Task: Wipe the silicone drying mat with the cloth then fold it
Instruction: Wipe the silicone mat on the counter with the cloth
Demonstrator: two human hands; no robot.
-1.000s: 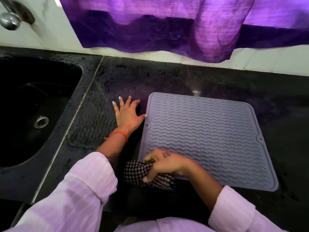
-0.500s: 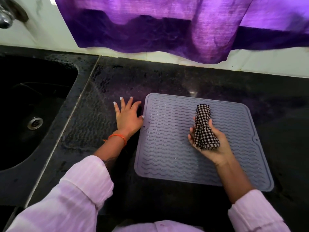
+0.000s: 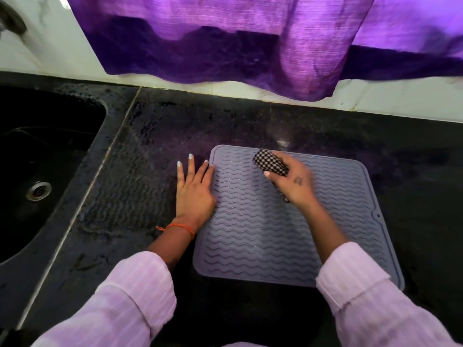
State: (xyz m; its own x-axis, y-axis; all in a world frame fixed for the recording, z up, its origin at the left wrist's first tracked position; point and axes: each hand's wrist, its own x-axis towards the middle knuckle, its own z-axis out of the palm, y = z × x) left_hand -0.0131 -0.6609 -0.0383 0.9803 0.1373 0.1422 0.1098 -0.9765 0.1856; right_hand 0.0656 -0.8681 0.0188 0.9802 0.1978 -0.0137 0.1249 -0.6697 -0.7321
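Observation:
A grey silicone drying mat [image 3: 295, 236] with wavy ridges lies flat on the black counter. My right hand [image 3: 294, 184] grips a rolled black-and-white checked cloth [image 3: 269, 162] and holds it down on the mat near its far left corner. My left hand [image 3: 194, 194] lies flat with straight fingers on the counter, its thumb side touching the mat's left edge.
A black sink [image 3: 37, 156] with a metal drain [image 3: 38, 190] is set into the counter [image 3: 140, 186] at the left. A purple curtain [image 3: 250, 38] hangs over the white tiled wall behind. The counter's front edge is hidden under my sleeves.
My right hand brought the cloth up from the mat's near left edge, over the mat's middle, to its far left corner. My left hand stayed at the mat's left edge.

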